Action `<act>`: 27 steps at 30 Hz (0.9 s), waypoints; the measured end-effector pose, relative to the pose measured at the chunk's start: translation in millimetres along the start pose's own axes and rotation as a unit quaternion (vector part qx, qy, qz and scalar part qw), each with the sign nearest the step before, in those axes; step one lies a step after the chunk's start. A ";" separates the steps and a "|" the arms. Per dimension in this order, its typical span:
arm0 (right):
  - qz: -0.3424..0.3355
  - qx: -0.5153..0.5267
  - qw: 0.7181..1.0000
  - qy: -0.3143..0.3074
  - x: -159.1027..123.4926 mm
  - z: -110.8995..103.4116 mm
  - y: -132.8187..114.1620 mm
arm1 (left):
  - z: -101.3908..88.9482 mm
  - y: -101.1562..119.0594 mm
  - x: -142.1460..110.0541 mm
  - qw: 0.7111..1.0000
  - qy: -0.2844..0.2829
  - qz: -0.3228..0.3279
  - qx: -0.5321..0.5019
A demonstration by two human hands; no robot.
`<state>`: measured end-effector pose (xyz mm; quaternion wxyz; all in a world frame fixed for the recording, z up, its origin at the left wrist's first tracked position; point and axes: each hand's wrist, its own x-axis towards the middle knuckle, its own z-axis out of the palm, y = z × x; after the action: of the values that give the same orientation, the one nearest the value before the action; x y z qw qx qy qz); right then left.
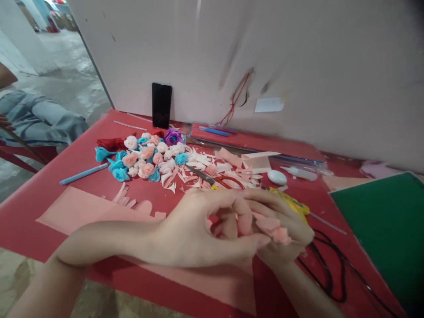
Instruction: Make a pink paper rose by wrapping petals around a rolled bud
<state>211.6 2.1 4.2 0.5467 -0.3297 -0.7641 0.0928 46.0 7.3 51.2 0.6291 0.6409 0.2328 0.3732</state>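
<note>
My left hand point(202, 229) reaches across the front of the red table, its thumb and fingers curled in a pinch. It meets my right hand point(288, 212), whose fingers are folded around a small pink paper flower point(281, 235). The flower lies between the two hands, its petals partly hidden by them. Just behind the hands are scissors point(202, 175) with red handles, among pink and white paper scraps point(195, 159). A pink paper sheet point(76, 207) stretches under my left forearm.
Finished paper flowers point(145, 152) cluster at the left beside a blue pen point(84, 173). A phone point(161, 105) leans on the wall. At right are a yellow glue gun point(293, 205), its black cable point(342, 265), a small bottle point(300, 173) and a green board point(380, 229). A person point(36, 115) sits at left.
</note>
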 end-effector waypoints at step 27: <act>-0.084 0.040 0.995 -0.017 -5.1 -2.8 5.9 | 2.3 -2.1 2.3 0.997 -0.009 -0.076 -0.005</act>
<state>217.4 2.9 -1.7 0.5519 -0.2404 -0.7942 0.0825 49.5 7.9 49.8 0.6610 0.6216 0.2729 0.3197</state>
